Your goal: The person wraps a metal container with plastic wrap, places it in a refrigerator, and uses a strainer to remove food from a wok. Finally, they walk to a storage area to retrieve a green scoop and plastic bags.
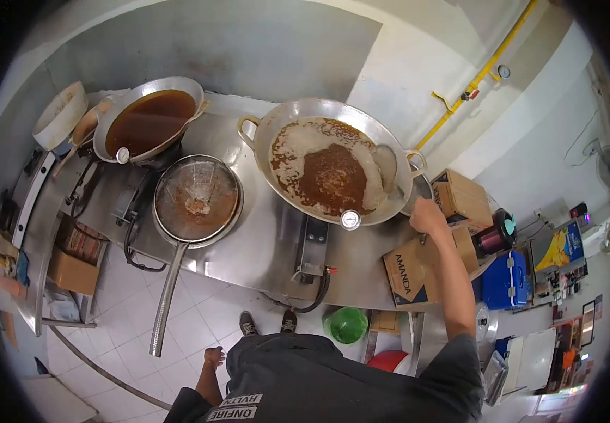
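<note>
Inside the larger wok (319, 108), foamy brown liquid (333, 176) and a ladle (385, 166).

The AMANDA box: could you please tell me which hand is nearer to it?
Right. The right hand appears just above the AMANDA box in the picture; the left hand hangs low beside the body, well off to the box's left.

Right hand (428, 215) with fingers partly hidden, thermometer dials (350, 220) illegibly small

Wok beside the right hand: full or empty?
Partly full: brown liquid and pale foam spread inside the wok, leaving its upper wall bare.
</note>
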`<state>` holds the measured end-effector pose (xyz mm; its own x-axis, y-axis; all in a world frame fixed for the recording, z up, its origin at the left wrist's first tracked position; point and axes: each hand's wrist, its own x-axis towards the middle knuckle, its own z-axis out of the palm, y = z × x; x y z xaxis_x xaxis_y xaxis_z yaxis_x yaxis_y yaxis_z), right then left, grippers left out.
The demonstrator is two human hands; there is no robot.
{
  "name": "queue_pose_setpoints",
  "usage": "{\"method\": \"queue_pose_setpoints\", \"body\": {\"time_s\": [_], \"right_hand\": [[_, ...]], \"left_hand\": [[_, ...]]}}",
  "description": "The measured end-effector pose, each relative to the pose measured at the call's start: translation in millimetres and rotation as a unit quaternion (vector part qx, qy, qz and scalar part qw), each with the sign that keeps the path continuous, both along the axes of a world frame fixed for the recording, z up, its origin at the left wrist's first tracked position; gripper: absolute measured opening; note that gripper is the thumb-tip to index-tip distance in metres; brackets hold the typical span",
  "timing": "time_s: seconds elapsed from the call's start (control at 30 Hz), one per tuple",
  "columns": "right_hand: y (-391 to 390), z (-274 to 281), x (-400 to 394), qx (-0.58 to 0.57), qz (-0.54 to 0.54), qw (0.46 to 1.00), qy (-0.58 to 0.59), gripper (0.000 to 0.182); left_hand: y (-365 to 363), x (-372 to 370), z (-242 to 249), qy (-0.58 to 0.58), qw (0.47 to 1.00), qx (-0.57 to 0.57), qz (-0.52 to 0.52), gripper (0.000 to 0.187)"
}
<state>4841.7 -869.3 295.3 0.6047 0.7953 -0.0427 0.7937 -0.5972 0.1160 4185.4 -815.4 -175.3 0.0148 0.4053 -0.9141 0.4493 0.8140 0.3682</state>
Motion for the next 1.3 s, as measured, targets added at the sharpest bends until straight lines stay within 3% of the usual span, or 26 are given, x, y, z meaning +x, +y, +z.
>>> {"method": "queue_pose_setpoints", "body": {"time_s": [0.03,0.1,0.13,0.2,0.6,1.0,1.07,1.13,1.17,1.2,1.27,1.3], "right_hand": [[5,5,-3,-0.001,0.004,1.000,0.000,0.019],[15,19,-14,0.019,-0.065,0.980,0.190,0.020],[18,17,-9,0.017,-0.061,0.980,0.190,0.020],[23,9,5,0.047,-0.096,0.924,0.368,0.021],[57,-9,-7,0.065,-0.087,0.813,0.572,0.015],[54,-10,-34,0.082,-0.075,0.776,0.621,0.015],[49,-5,-41,0.081,-0.077,0.781,0.615,0.014],[42,-3,-47,0.075,-0.074,0.783,0.613,0.014],[38,-4,-45,0.089,-0.085,0.776,0.618,0.014],[36,-6,-44,0.099,-0.095,0.768,0.625,0.014],[33,-4,-46,0.103,-0.101,0.774,0.617,0.012],[34,-2,-48,0.093,-0.090,0.773,0.621,0.012]], "left_hand": [[-5,0,8,0.026,1.000,-0.005,-0.005,0.029],[-12,-2,11,0.052,0.998,-0.018,-0.006,0.028],[-14,-2,14,0.052,0.998,-0.019,-0.002,0.028],[-19,-3,19,0.038,0.999,-0.005,0.018,0.028],[-43,-17,16,0.032,0.996,0.000,0.083,0.028],[-38,-20,24,0.030,0.994,0.014,0.100,0.032],[-38,-23,26,-0.024,0.989,0.052,0.140,0.036],[-24,-42,15,-0.176,0.935,0.111,0.286,0.046],[-1,-44,36,-0.202,0.904,0.079,0.368,0.049],[15,-38,106,-0.311,0.861,0.103,0.388,0.058],[50,-46,168,-0.502,0.787,0.157,0.321,0.069],[70,-41,220,-0.548,0.773,0.123,0.294,0.073]]}}
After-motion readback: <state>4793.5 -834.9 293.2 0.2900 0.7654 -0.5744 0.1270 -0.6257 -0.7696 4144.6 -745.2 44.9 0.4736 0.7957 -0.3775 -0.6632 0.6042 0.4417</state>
